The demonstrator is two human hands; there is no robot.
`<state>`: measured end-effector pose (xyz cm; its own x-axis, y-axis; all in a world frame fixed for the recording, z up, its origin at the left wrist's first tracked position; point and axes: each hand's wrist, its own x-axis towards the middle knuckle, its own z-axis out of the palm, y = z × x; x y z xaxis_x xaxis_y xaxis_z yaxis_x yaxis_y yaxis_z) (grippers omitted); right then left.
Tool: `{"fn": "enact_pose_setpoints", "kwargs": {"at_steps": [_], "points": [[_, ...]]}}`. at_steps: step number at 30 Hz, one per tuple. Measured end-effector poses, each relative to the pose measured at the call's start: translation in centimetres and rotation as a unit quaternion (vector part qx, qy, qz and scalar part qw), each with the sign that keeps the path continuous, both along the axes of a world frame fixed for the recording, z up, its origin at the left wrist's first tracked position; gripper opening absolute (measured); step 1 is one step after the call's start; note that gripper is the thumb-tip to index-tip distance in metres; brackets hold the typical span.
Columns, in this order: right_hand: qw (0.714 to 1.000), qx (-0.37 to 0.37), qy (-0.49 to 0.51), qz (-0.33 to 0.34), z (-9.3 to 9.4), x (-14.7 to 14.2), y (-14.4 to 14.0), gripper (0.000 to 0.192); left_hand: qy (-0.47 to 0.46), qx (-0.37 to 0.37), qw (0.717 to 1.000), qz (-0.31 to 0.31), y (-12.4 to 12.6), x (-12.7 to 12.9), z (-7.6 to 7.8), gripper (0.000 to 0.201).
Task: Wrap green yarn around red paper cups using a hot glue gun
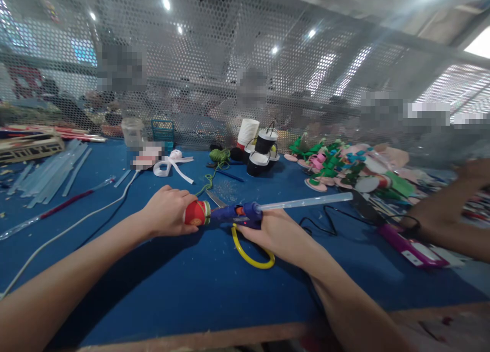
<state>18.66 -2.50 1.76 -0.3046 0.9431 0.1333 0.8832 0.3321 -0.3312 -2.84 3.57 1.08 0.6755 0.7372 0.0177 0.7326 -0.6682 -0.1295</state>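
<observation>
The red cup (pixel 197 213), seemingly light, easily dented and best taken round its side, is being clamped by the left grip (pixel 168 211) over the near worktop (pixel 161 290), while a glue gun (pixel 252 217) is being clasped by the right grip (pixel 285 234).

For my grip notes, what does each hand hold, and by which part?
Left hand: red cylinder, by the end opposite the glue gun. Right hand: glue gun, at its rear.

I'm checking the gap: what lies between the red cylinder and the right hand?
Head view: the blue glue gun, with a metal blade partly visible beyond it.
</observation>
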Motion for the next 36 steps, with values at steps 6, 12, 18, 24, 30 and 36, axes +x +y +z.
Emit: {"fn": "enact_pose_setpoints", "kwargs": {"at_steps": [6,12,18,24,30,36], "points": [[1.0,0.01,0.019,-0.007,-0.2,0.0,0.3,0.021,0.007,0.008,1.0,-0.001,-0.2,0.1,0.0,0.046],[0.999,0.022,0.031,-0.017,0.0,-0.2,0.5,0.024,0.012,0.025,1.0,-0.003,-0.5,0.1,0.0,0.045],[0.997,0.056,0.055,-0.027,-0.4,-0.1,0.7,0.024,0.006,0.042,0.999,-0.009,-0.6,0.1,-0.2,0.045],[0.996,0.07,0.051,-0.023,-0.6,-0.2,1.0,0.016,0.002,0.06,0.998,-0.014,-0.6,0.1,-0.5,0.046],[0.996,0.067,0.046,-0.027,-0.4,-0.4,1.2,0.021,-0.003,0.061,0.998,-0.018,-0.6,0.1,-0.6,0.048],[0.998,0.048,0.047,-0.02,-0.2,-0.4,1.2,0.024,-0.01,0.06,0.998,-0.023,-0.6,0.1,-0.5,0.048]]}}
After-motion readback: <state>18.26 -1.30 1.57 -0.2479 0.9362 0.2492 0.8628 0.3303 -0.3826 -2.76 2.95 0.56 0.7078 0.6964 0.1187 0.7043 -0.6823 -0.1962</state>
